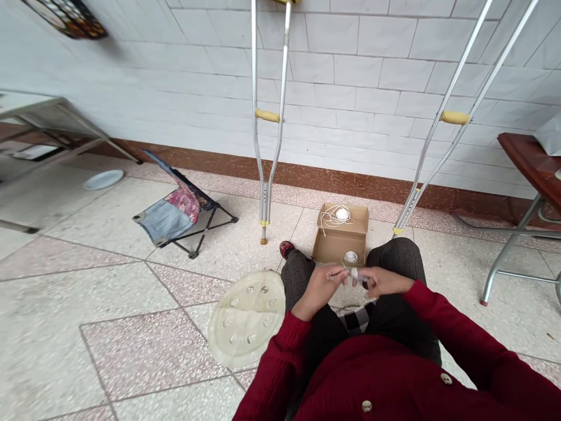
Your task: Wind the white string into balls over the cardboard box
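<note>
My left hand (322,287) and my right hand (383,282) meet above my lap, with fingers closed in a pinch. A small piece of white yarn work (354,273) is held between them. Whether a hook or needle is in my fingers is too small to make out. Just beyond them an open cardboard box (325,247) lies on the floor between my feet. One white yarn ball (351,257) sits in its near part. Another white yarn ball (342,214), with loose loops of strand, rests in the far part, the lid side.
To the left lies a round pale mat (248,316) bearing several small ring-like pieces. A folding stool (170,213) stands farther left, near a pale plate (104,179). Two crutches (267,116) (454,118) lean on the tiled wall. A reddish-brown chair (532,161) is at right.
</note>
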Tool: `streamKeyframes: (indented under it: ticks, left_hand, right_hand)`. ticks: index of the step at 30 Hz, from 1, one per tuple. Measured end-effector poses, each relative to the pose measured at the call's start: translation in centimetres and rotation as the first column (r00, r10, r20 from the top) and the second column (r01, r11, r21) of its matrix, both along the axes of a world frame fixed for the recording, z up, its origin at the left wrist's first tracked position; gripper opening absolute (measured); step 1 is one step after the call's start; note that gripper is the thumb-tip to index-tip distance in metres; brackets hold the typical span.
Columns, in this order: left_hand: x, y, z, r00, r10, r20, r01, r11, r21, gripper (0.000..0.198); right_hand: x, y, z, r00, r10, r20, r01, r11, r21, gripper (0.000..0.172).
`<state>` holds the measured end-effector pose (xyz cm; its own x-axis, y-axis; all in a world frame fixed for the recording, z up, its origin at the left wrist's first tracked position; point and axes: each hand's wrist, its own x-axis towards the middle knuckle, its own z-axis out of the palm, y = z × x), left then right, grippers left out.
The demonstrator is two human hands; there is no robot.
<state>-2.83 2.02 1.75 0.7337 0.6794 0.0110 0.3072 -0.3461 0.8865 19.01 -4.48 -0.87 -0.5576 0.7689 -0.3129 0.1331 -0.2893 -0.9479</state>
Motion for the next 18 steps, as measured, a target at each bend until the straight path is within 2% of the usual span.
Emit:
streamKeyframes:
  ticks: [2, 3, 4, 5, 7, 9, 10, 12, 14, 16, 17, 18]
  left_hand:
    - [-0.6, 0.9, 0.4, 0.999, 0.033, 0.001, -0.033, 0.998, 0.05, 0.034]
    - [-0.6, 1.1, 0.4, 0.999, 0.036, 0.002, -0.036, 0.998, 0.05, 0.034]
    - [-0.4, 1.0, 0.2, 0.999, 0.032, 0.005, -0.032, 0.999, 0.035, 0.035]
    - [-0.1, 0.7, 0.0, 1.0, 0.022, 0.007, -0.022, 1.0, 0.008, 0.037]
    - [0.6, -0.3, -0.6, 1.0, -0.009, 0.003, 0.009, 0.999, -0.048, 0.04]
    - [1.2, -1.2, -0.8, 0.999, -0.038, -0.011, 0.037, 0.996, -0.08, 0.04]
    - [1.2, -1.5, -0.6, 0.999, -0.039, -0.016, 0.037, 0.996, -0.079, 0.04]
    - [0.8, -1.3, 0.1, 1.0, -0.012, -0.003, 0.012, 0.999, -0.044, 0.036]
    - [0.2, -0.5, 1.0, 0.999, 0.026, 0.038, -0.027, 1.0, 0.014, 0.031]
    - [-0.1, 0.4, 1.6, 0.994, 0.039, 0.098, -0.043, 0.998, 0.037, 0.026]
    - [-0.1, 0.6, 1.5, 0.991, 0.037, 0.128, -0.039, 0.999, 0.019, 0.025]
    - [0.0, 0.7, 1.3, 0.988, 0.037, 0.149, -0.034, 0.999, -0.017, 0.026]
  right_hand:
    - [-0.8, -1.3, 0.2, 0.973, 0.189, -0.135, -0.201, 0.976, -0.085, 0.074]
    - [-1.0, -1.7, 0.8, 0.951, 0.214, -0.225, -0.241, 0.966, -0.098, 0.075]
    - [-1.2, -1.8, 1.5, 0.936, 0.182, -0.301, -0.219, 0.971, -0.093, 0.077]
    - [-1.1, -1.6, 2.3, 0.929, 0.109, -0.353, -0.145, 0.987, -0.076, 0.078]
    - [-0.5, -0.5, 3.6, 0.928, -0.08, -0.364, 0.08, 0.997, -0.016, 0.08]
    - [0.5, 0.8, 4.0, 0.94, -0.219, -0.263, 0.244, 0.968, 0.065, 0.082]
    - [1.0, 1.1, 3.8, 0.951, -0.25, -0.181, 0.271, 0.957, 0.102, 0.084]
    - [1.3, 1.1, 2.8, 0.978, -0.208, -0.005, 0.206, 0.97, 0.129, 0.085]
    - [0.9, 0.1, 2.1, 0.997, -0.033, 0.063, 0.029, 0.997, 0.065, 0.082]
    - [0.1, -1.2, 2.1, 0.983, 0.182, -0.037, -0.182, 0.983, -0.02, 0.08]
    - [-0.2, -1.6, 2.5, 0.962, 0.239, -0.129, -0.246, 0.969, -0.037, 0.081]
    - [-0.3, -1.8, 3.1, 0.944, 0.243, -0.224, -0.256, 0.966, -0.033, 0.084]
